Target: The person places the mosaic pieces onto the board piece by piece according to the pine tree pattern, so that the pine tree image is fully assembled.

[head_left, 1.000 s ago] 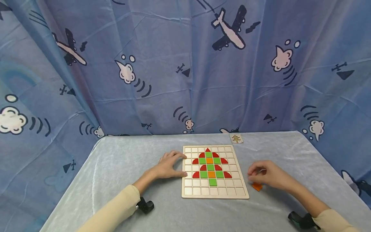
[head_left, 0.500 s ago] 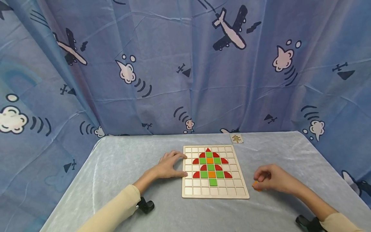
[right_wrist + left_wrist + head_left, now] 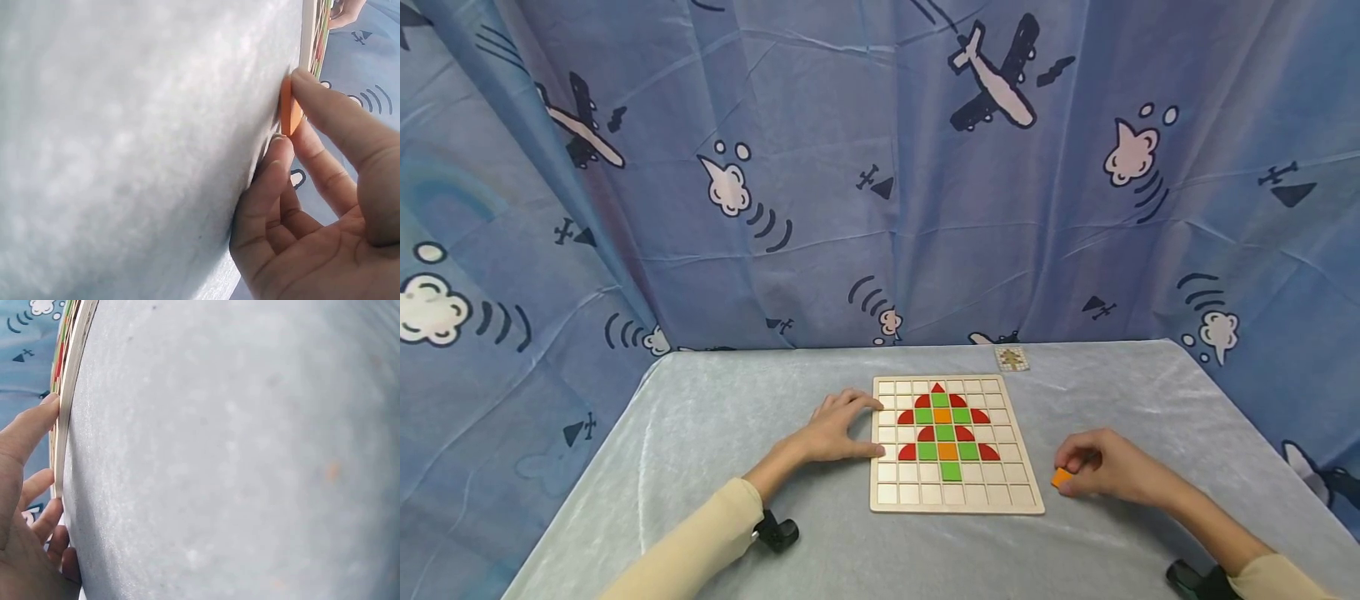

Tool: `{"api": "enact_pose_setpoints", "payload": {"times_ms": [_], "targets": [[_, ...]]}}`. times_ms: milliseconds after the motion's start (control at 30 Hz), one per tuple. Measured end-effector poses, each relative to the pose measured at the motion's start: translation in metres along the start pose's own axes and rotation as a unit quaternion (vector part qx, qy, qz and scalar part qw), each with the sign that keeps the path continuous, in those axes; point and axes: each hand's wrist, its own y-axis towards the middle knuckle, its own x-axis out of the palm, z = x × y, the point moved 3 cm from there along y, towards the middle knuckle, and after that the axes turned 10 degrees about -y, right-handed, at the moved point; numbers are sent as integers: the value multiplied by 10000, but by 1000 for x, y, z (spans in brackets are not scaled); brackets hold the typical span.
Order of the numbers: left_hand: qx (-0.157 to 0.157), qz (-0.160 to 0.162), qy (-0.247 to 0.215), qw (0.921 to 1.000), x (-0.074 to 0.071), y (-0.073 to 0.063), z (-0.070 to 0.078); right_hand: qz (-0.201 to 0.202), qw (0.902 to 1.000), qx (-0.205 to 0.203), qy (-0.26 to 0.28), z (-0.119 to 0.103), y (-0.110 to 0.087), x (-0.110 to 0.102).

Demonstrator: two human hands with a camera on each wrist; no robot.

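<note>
A square wooden grid board [image 3: 906, 496] lies on the table. Red, green and orange pieces form a tree shape [image 3: 945, 433] on its grid. My left hand [image 3: 833, 429] rests at the board's left edge, thumb and forefinger spread apart and touching the rim; in the left wrist view its fingers [image 3: 39, 422] lie along that side. To the right of the board, my right hand [image 3: 1108, 468] pinches a small orange square tile [image 3: 1061, 477] low over the cloth. In the right wrist view the tile [image 3: 287, 106] sits between thumb and fingertips.
A small card [image 3: 1012, 358] printed with a tree lies at the table's back edge, behind the board's far right corner. Pale cloth [image 3: 737, 417] covers the table. A blue curtain [image 3: 820, 167] with airplane prints hangs behind it.
My right hand has shifted a little right and toward me, onto the orange tile that lay beneath its fingers, and now pinches it. The left hand and board have stayed put.
</note>
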Motion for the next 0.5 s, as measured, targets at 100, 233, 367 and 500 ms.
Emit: {"api": "enact_pose_setpoints", "payload": {"times_ms": [100,233,367,500], "targets": [[15,12,-13,10000,0,0,-1,-16,9999,-60,88,0,0,0],[21,25,-25,10000,0,0,-1,-34,9998,-127,155,0,-1,-1],[20,17,-14,10000,0,0,0,-105,9995,-106,276,-1,-2,-4],[18,9,10,10000,0,0,1,-169,9989,-30,428,-2,-3,-7]]}}
